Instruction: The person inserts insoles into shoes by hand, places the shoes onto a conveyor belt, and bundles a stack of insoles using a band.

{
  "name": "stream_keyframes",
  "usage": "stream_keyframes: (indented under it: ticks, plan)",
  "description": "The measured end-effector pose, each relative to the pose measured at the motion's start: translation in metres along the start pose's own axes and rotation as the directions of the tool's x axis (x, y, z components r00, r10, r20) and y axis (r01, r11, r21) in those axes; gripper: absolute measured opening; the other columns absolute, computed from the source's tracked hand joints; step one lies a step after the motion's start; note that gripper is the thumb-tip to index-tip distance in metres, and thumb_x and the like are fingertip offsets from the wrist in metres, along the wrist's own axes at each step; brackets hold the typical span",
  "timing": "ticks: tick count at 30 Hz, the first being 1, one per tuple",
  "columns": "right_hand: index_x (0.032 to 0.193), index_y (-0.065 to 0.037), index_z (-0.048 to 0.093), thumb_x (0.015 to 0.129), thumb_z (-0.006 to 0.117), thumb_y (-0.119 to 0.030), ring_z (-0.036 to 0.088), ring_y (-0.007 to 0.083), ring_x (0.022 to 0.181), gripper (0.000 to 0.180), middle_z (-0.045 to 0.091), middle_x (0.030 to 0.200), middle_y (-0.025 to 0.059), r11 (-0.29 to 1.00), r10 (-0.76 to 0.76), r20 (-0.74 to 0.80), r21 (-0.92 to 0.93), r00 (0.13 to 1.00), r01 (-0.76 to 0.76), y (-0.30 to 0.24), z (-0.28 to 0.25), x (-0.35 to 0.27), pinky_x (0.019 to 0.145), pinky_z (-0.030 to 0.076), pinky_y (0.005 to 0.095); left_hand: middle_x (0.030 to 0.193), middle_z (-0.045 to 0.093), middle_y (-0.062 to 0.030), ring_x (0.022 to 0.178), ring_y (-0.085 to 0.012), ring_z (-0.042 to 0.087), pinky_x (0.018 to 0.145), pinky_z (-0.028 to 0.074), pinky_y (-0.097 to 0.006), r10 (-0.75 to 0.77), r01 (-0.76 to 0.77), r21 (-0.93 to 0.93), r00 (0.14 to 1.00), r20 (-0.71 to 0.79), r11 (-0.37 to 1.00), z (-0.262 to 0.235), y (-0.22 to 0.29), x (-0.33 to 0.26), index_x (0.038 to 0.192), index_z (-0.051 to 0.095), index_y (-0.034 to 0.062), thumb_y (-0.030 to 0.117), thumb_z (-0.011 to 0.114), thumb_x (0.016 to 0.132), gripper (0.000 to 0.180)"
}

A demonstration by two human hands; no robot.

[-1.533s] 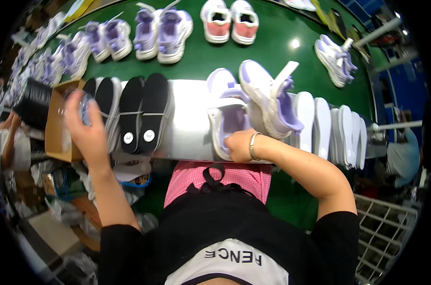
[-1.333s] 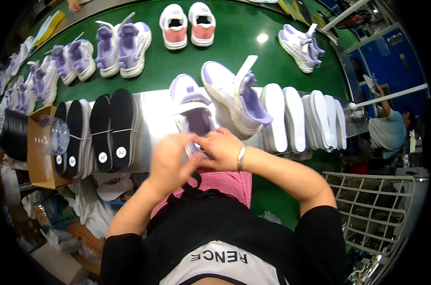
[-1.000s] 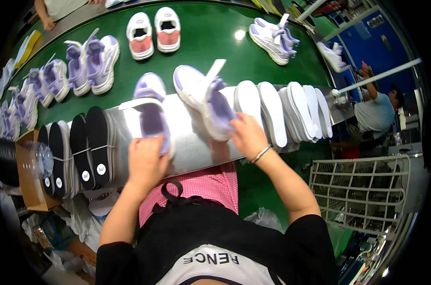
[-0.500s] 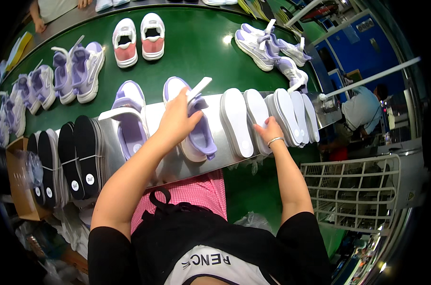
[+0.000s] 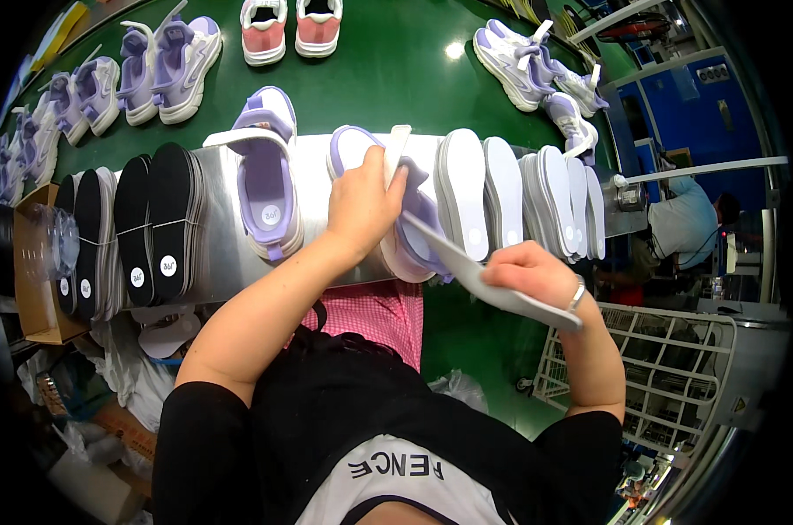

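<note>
Insole [image 5: 462, 265], long, thin, curved and pale grey, slants down and outward from the opening of a white-and-lilac sneaker [image 5: 409, 254]; the right hand [image 5: 534, 276] grips it firmly nearer its outer end. Its inner end reaches the sneaker's collar, just ahead of that grip, but whether it touches the lining I cannot tell. The left hand [image 5: 361, 206], beyond the grip, is closed over the sneaker's upper beside the raised strap. Further left of the grip, a matching open white-and-lilac shoe [image 5: 268, 179] shows a round white label [image 5: 271, 213] on its inner floor, so that half of the pair looks fitted. What remains, I judge, is this side: most of the insole lies outside. Just past the grip, flat white insole stacks [image 5: 464, 192] lie unused.
</note>
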State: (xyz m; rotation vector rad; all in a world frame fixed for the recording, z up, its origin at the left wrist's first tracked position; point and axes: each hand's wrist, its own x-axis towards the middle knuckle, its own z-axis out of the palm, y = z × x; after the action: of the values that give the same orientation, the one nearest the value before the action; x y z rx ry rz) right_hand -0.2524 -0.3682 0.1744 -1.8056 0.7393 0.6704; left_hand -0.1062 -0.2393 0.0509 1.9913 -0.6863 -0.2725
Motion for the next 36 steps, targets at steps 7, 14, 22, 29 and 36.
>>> stream_keyframes:
  ticks: [7,14,22,29,36]
  plan:
    - [0.064,-0.002,0.061,0.069,0.05,-0.025,0.056,0.0336,0.067,0.026,0.058,0.069,0.0179,0.647,-0.322,-0.22,-0.761,0.921,0.045,-0.005,0.045,0.069,0.063,0.045,0.0407,0.059,0.055,-0.0197,0.057,-0.0385,0.055,0.053,0.042,-0.045,0.023,-0.024,0.028,0.999,0.04,0.999,0.002,0.005,-0.005,0.084,0.047,0.0025,0.025,0.052,0.08,0.024]
    - [0.074,-0.005,0.056,0.066,0.056,-0.026,0.054,0.0257,0.08,0.022,0.053,0.072,0.0122,0.274,-0.509,-0.167,-0.961,0.845,-0.025,0.009,0.041,0.056,0.061,0.043,0.0385,0.057,0.055,-0.0206,0.054,-0.038,0.055,0.053,0.044,-0.045,0.023,-0.023,0.018,1.0,-0.008,1.0,0.008,-0.003,-0.005,0.081,0.045,-0.0001,0.021,0.049,0.08,0.022]
    - [0.076,-0.005,0.058,0.065,0.055,-0.017,0.057,0.027,0.073,0.016,0.056,0.075,0.0119,0.162,-0.414,-0.002,-0.984,0.91,0.072,-0.002,0.04,0.064,0.064,0.046,0.0369,0.057,0.055,-0.0208,0.054,-0.0379,0.055,0.053,0.045,-0.045,0.028,-0.028,0.007,0.999,-0.029,1.0,0.011,-0.006,-0.006,0.084,0.045,-0.0014,0.021,0.049,0.08,0.023]
    - [0.075,-0.003,0.061,0.071,0.052,-0.018,0.058,0.0285,0.075,0.018,0.06,0.079,0.0165,0.34,-0.324,-0.007,-0.934,0.946,0.109,0.01,0.044,0.125,0.067,0.047,0.0356,0.058,0.055,-0.0207,0.057,-0.0385,0.055,0.054,0.043,-0.046,0.002,-0.004,-0.109,1.0,-0.015,0.994,0.016,-0.012,-0.007,0.084,0.045,-0.0006,0.021,0.049,0.08,0.022]
    - [0.082,-0.001,0.062,0.069,0.051,-0.011,0.059,0.0303,0.081,0.02,0.06,0.084,0.0203,0.373,0.059,0.173,-0.917,0.983,0.139,0.005,0.036,0.148,0.071,0.046,0.0348,0.059,0.055,-0.0208,0.058,-0.0393,0.054,0.054,0.042,-0.047,0.025,-0.025,-0.118,1.0,-0.006,0.993,0.018,-0.009,-0.003,0.086,0.045,-0.0008,0.021,0.05,0.08,0.023]
